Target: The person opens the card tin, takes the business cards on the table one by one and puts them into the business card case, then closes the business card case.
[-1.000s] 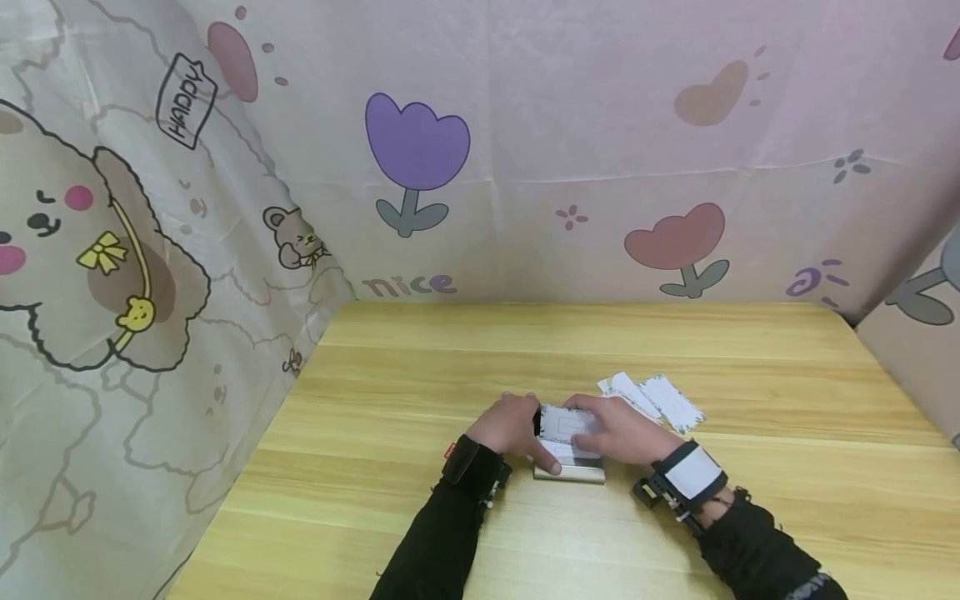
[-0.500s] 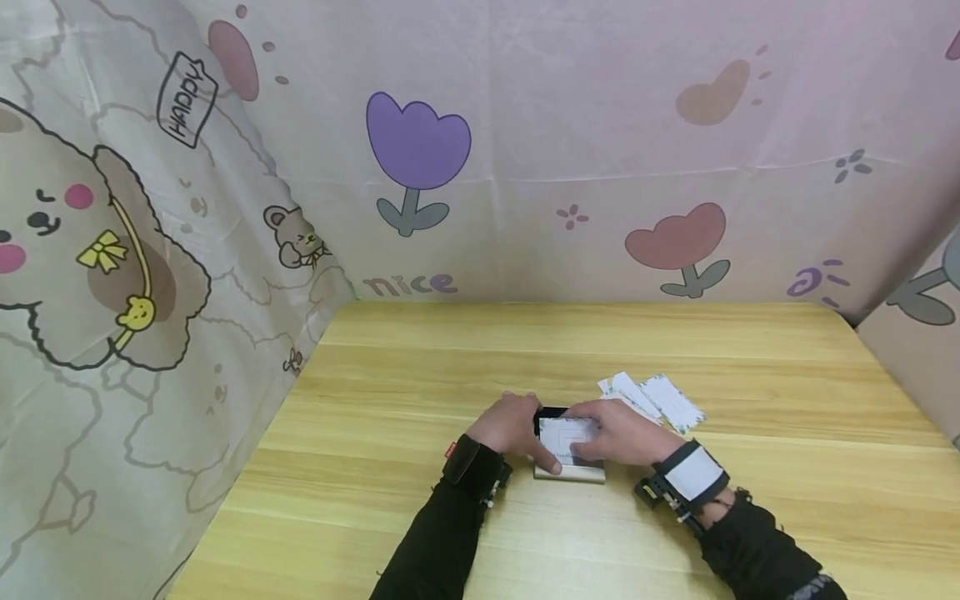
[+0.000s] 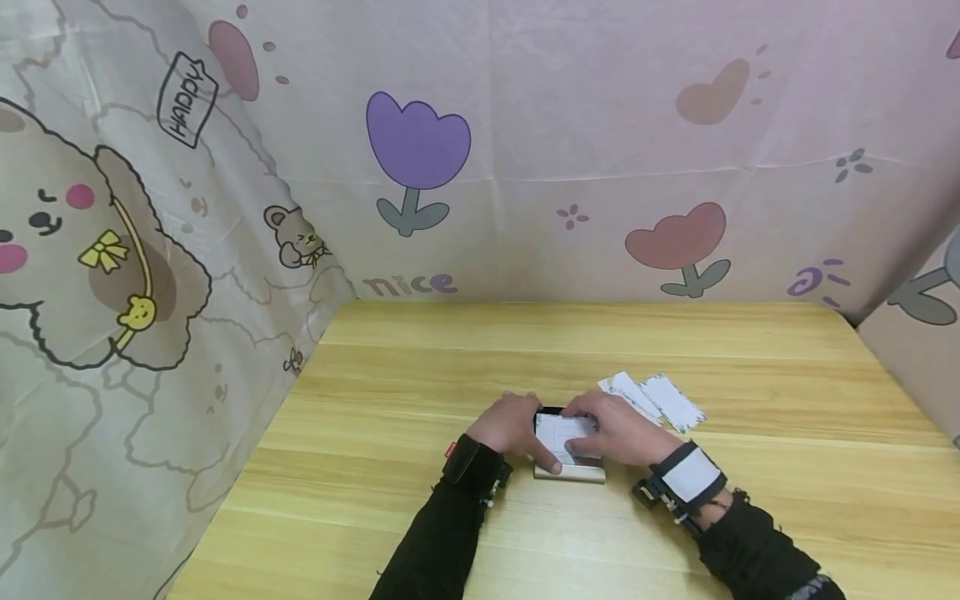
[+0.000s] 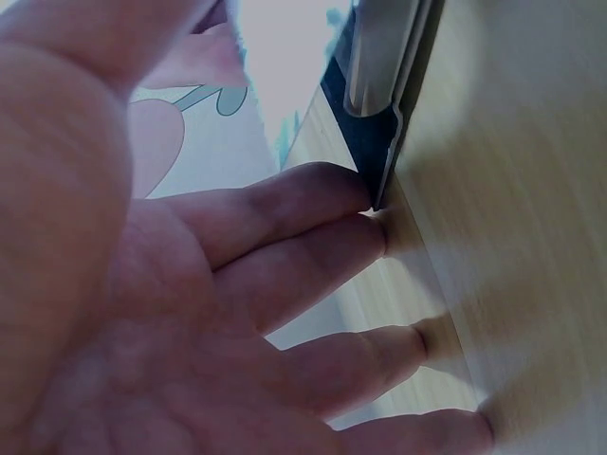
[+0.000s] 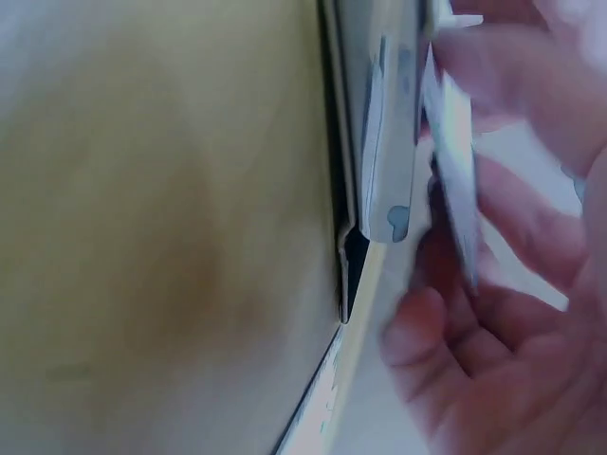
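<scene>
On the table lies a metal card case (image 3: 570, 474), its black inside facing up and its silver front edge toward me. My left hand (image 3: 508, 427) grips its left side, thumb by the front edge and fingers farther back. In the left wrist view, two fingertips meet the case's (image 4: 377, 62) corner, and the other fingers touch the tabletop. Between thumb and fingers, my right hand (image 3: 624, 429) pinches a white card (image 3: 557, 433) with a printed border over the case. The right wrist view shows this card (image 5: 457, 152) standing off the case at a slant.
Behind my right hand, several white cards (image 3: 672, 402) with leafy borders lie loosely spread on the wooden table (image 3: 420, 358). A patterned cloth (image 3: 540, 150) hangs behind the table and along its left side.
The card in my right hand has come down toward me, then shifted slightly left. Black at the case's far end now shows. My left hand has stayed in place.
</scene>
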{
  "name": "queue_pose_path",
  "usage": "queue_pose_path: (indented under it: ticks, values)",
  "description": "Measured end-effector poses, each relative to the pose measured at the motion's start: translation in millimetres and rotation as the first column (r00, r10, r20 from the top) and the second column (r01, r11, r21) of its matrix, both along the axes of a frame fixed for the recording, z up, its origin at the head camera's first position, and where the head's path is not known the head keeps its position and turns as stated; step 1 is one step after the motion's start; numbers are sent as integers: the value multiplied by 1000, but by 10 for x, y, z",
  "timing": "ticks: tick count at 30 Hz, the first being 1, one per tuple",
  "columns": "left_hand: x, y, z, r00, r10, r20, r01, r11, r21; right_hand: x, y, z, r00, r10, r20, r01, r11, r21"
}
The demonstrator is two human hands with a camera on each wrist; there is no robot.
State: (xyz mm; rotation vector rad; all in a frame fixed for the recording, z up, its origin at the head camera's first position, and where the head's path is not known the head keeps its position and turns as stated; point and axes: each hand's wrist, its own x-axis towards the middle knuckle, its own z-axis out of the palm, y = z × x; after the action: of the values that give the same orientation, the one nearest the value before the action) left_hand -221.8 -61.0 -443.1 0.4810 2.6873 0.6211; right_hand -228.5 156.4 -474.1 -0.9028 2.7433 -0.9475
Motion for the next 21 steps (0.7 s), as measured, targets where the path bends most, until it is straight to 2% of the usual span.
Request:
queue_pose_path:
  ticks: [4,8,16,21]
  values:
    - [-5,-1,7,1000,7,7,-7,1000,8,-12,4,12,1000,-9,-14,9,1000,-4]
    - [1,0,8,1000,6,1,-6,1000,-10,-24,23,6,999,34,8,-34,999,7]
    - [7,0,6,1000,18,10,-18,1000,-6,-25,58,-14,992,124,-30,-123,992,7]
    - [5,5,-1,1000,28,14,-28,1000,4,-26,46,-15,995,100,22,-100,995,-13]
